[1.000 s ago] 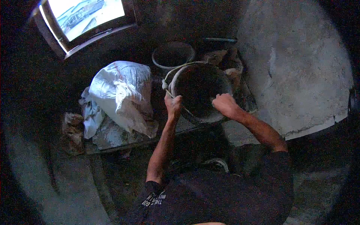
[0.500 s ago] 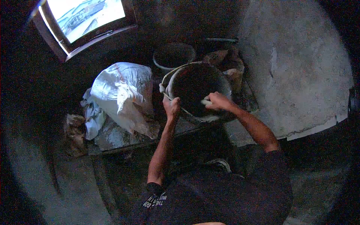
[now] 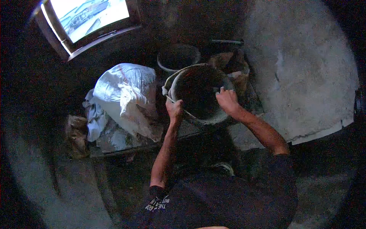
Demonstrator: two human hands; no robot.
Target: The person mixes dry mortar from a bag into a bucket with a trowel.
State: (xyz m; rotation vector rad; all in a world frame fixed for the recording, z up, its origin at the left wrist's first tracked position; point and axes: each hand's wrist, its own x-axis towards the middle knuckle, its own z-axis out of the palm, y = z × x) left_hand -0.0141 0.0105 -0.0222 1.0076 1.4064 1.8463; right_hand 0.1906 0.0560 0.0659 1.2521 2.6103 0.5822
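A large round bucket (image 3: pixel 213 120) with a dark inside stands in front of me, and a pale cord-like handle (image 3: pixel 166 90) lies along its left rim. My left hand (image 3: pixel 174 110) is closed on the bucket's near left edge, thumb up by the handle. Over the right part of the opening is my right hand (image 3: pixel 227 101), its fingers curled together. Something small and pale shows at its fingertips, too dim to name. What lies inside the bucket is too dark to make out.
Left of the bucket a full white sack (image 3: pixel 127 87) leans on a low ledge (image 3: pixel 114 139). Behind stands a second round container (image 3: pixel 179 57). A brown sack (image 3: pixel 238 68) is at the back right, beside a grey wall (image 3: pixel 305 72). A window (image 3: pixel 91 19) is upper left.
My right hand has moved up and slightly right over the bucket, and less of the pale thing at its fingers shows. My left hand stays on the rim.
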